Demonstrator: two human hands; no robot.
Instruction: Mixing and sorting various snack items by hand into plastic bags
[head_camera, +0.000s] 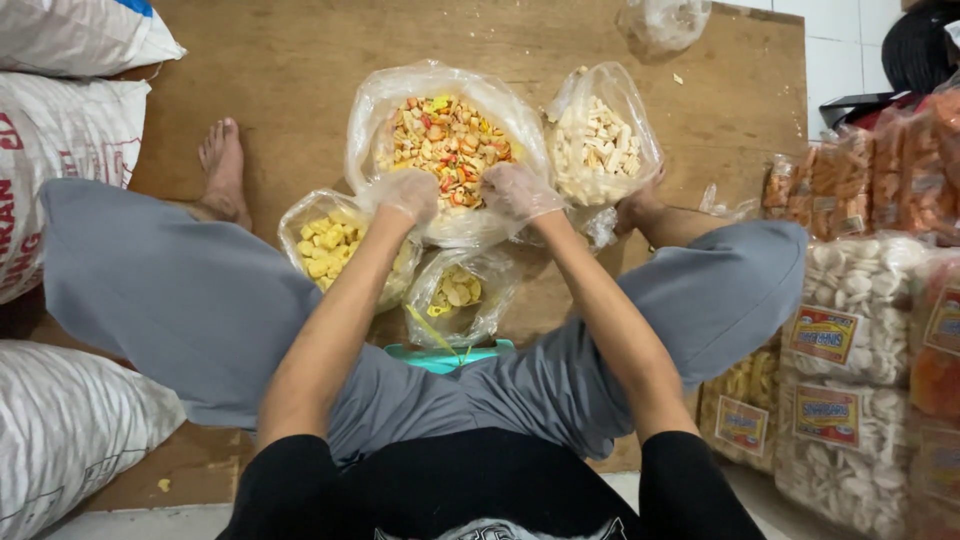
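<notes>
On a brown wooden floor with white sacks at the left and stacked snack packs at the right, the gloved left hand and right hand each pinch the near rim of a big clear bag of mixed colourful crackers in the middle, with bare boards beyond it.

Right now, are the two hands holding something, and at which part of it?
Both gloved hands, left hand and right hand, grip the near rim of the big clear bag of mixed snacks, fingers curled over its plastic edge.
</notes>
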